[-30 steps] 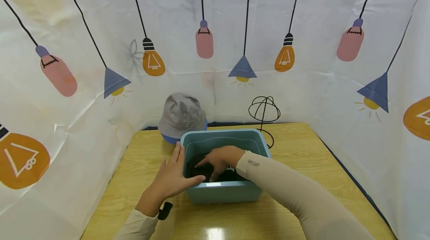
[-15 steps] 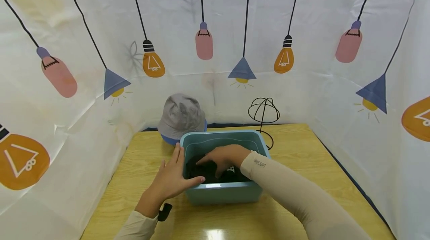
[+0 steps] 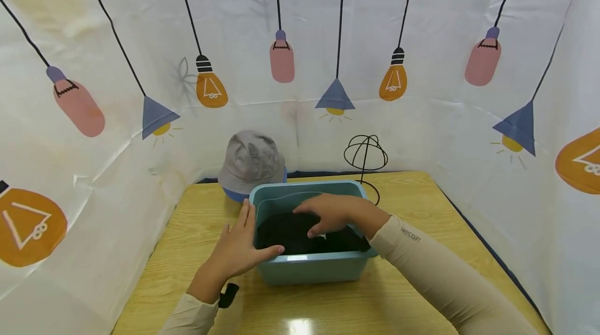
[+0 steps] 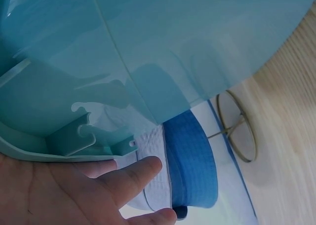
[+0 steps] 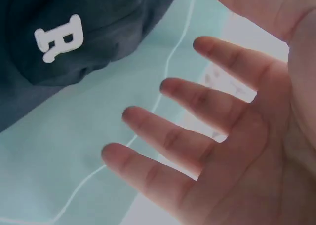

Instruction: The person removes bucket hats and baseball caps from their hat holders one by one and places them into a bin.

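A blue-green plastic bin (image 3: 311, 271) stands on the table in the head view. In it lies a dark cloth cap (image 3: 285, 233), whose white letter R shows in the right wrist view. My left hand (image 3: 237, 250) rests at the bin's front left corner, fingers straight along its left side and thumb on the front rim. Over the bin is my right hand (image 3: 332, 213), above the cap; its fingers are spread apart and hold nothing in the right wrist view. Part of the cap is hidden beneath that hand.
Behind the bin at the left sits a grey bucket hat (image 3: 253, 160) with blue below its brim. A black wire stand (image 3: 366, 153) rises behind the right corner. The wooden table (image 3: 197, 225) ends at a printed white curtain (image 3: 412, 132).
My right hand has come up and to the right, off the cap, baring more of it. My left hand stays on the bin. The head view has shifted slightly.
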`<state>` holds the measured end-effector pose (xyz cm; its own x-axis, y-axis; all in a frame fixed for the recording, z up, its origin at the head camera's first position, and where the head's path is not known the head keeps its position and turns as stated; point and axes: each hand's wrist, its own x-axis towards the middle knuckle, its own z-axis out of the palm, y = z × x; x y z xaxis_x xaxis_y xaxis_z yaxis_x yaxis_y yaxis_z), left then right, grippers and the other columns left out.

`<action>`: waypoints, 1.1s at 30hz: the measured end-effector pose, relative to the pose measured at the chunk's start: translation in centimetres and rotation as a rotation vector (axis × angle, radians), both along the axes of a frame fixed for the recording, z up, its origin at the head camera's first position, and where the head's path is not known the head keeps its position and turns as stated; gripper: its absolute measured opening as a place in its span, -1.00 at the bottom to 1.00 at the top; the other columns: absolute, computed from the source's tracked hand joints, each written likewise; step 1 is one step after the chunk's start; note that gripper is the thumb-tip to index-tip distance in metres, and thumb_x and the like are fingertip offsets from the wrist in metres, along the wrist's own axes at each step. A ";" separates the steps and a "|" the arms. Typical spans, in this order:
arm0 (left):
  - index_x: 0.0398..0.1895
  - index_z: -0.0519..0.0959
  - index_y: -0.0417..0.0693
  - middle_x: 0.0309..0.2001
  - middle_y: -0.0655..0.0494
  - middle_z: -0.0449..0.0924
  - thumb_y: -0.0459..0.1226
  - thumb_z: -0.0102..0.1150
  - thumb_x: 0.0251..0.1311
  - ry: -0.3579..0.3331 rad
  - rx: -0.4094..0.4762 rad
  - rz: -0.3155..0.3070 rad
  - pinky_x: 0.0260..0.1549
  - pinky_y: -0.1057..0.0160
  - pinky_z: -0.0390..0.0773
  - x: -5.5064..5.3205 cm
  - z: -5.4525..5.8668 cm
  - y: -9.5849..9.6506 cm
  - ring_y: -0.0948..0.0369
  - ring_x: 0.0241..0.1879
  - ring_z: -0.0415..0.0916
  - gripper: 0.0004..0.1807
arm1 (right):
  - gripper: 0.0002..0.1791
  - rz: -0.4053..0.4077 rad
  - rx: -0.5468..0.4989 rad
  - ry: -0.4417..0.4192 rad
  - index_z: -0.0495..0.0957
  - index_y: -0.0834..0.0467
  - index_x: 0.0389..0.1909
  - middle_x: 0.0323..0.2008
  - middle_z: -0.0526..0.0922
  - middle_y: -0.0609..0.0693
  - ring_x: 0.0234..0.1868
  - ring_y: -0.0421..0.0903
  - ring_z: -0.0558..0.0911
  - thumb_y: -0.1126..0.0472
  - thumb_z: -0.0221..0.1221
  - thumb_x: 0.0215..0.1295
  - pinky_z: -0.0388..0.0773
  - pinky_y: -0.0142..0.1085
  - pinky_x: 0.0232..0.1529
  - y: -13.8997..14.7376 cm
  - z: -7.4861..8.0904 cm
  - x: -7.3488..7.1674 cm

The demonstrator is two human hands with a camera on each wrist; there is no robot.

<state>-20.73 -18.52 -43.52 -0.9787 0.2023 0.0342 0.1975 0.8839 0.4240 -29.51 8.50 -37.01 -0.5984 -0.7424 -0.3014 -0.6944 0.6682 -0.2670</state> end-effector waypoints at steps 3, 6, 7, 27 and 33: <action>0.69 -0.20 -0.18 0.70 -0.12 -0.44 0.56 0.11 0.07 -0.002 -0.005 0.004 0.39 -0.58 -0.11 0.0 0.0 0.0 -0.28 0.52 0.19 0.42 | -0.27 -0.015 -0.039 0.019 0.34 -0.06 0.55 0.53 0.36 -0.07 0.56 -0.02 0.31 -0.09 0.30 0.42 0.26 0.01 0.54 0.7 0.2 0.8; 0.69 -0.21 -0.18 0.70 -0.12 -0.45 0.56 0.10 0.07 -0.008 -0.009 0.002 0.39 -0.58 -0.11 0.0 -0.1 0.0 -0.27 0.54 0.17 0.43 | -0.29 -0.043 -0.068 0.044 0.35 -0.04 0.54 0.54 0.35 -0.04 0.57 0.00 0.30 -0.07 0.30 0.43 0.27 0.03 0.53 1.5 0.2 1.4; 0.69 -0.21 -0.18 0.70 -0.11 -0.45 0.56 0.11 0.07 -0.008 -0.009 0.002 0.39 -0.58 -0.12 0.0 -0.1 0.0 -0.27 0.54 0.17 0.42 | -0.29 -0.052 -0.073 0.048 0.35 -0.04 0.54 0.55 0.34 -0.03 0.57 0.01 0.29 -0.07 0.29 0.44 0.27 0.03 0.53 1.7 0.2 1.5; 0.69 -0.20 -0.16 0.70 -0.09 -0.46 0.53 0.15 0.08 -0.010 0.001 0.009 0.40 -0.58 -0.17 0.0 0.0 0.0 -0.28 0.54 0.16 0.40 | -0.08 -0.242 -0.147 0.189 0.08 -0.05 0.66 0.66 0.03 0.15 0.62 0.42 0.00 -0.18 0.28 0.41 0.00 0.41 0.50 7.4 -0.3 2.8; 0.69 -0.21 -0.16 0.70 -0.09 -0.46 0.54 0.13 0.08 -0.009 -0.001 0.011 0.40 -0.58 -0.18 0.0 -0.1 0.0 -0.26 0.55 0.14 0.41 | -0.07 -0.268 -0.187 0.239 0.11 -0.05 0.65 0.65 0.04 0.17 0.60 0.45 0.01 -0.21 0.28 0.39 0.04 0.46 0.45 8.8 -1.1 3.5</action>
